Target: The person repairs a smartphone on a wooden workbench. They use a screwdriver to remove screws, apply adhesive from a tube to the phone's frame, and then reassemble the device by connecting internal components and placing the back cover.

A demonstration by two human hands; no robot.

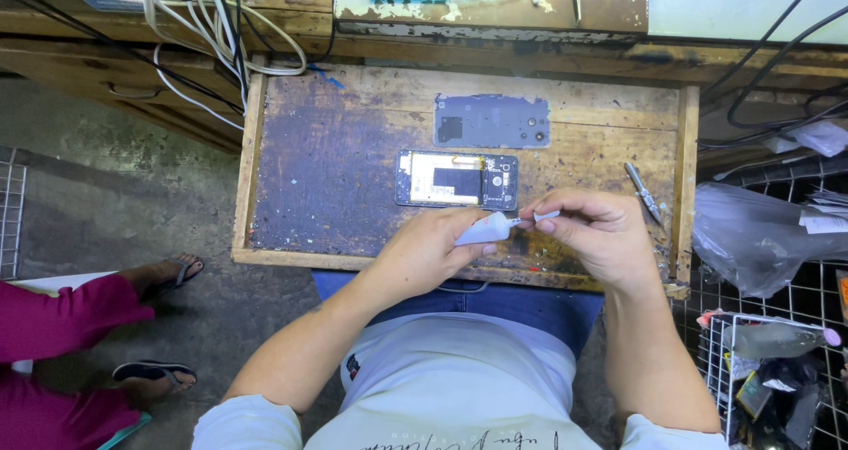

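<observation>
My left hand (433, 251) grips a small white glue tube (483, 230), its thin nozzle pointing right. My right hand (596, 229) pinches the tube's small cap (545, 215) just off the nozzle tip. Both hands hover over the near edge of a worn wooden tray (336, 167). Just beyond them lies an opened phone (457, 180) with its insides showing. Its dark back cover (491, 121) lies farther back on the tray.
A slim metal tool (644, 193) lies at the tray's right edge. White and black cables (212, 26) hang at upper left. Wire baskets with plastic bags (760, 238) stand at right. Another person's sandalled feet (159, 326) are on the floor at left.
</observation>
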